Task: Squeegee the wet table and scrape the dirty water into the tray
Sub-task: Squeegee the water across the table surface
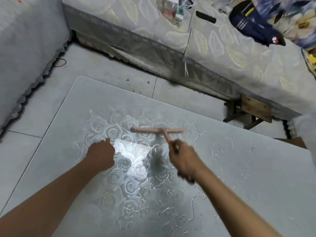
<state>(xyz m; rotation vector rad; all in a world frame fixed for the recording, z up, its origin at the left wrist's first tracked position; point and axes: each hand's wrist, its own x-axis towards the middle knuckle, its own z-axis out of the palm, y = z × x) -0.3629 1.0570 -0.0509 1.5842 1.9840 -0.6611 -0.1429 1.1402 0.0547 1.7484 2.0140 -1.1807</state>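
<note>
A: Where is the squeegee (159,130) found?

B: It is seen just beyond the grip, with its pink crossbar laid flat on the wet table (256,168). The handle is slanted back toward the person, and its near end is clasped by the right hand (183,161), with the fingers wrapped round it. That hand is blurred.

A: And the other hand?

B: The left hand (100,154) is set on the tabletop to the left of the grip, apart from the blade. One fingertip is pointed forward. Whether the remaining fingers are tucked under cannot be told.

A: What room is left around the blade?

B: Bare tabletop is seen beyond the blade as far as the far edge. A rounded corner is seen far to the left of the grip. Broad wet surface is spread to the right of the grip, where water streaks (220,151) are scattered. More puddled water (179,214) is seen nearer than the grip. Tiled floor (102,65) is shown past the far and left edges.

A: What is placed further out?

B: A wooden stool (254,108) is stood beyond the far edge, to the right of the grip, against a covered sofa (222,48). A dark blue bag (248,23) is laid on that cover.

A: Can any writing be read?

B: A small white box (178,19) is seen on the sofa, but its printing is too blurred to be read.
</note>
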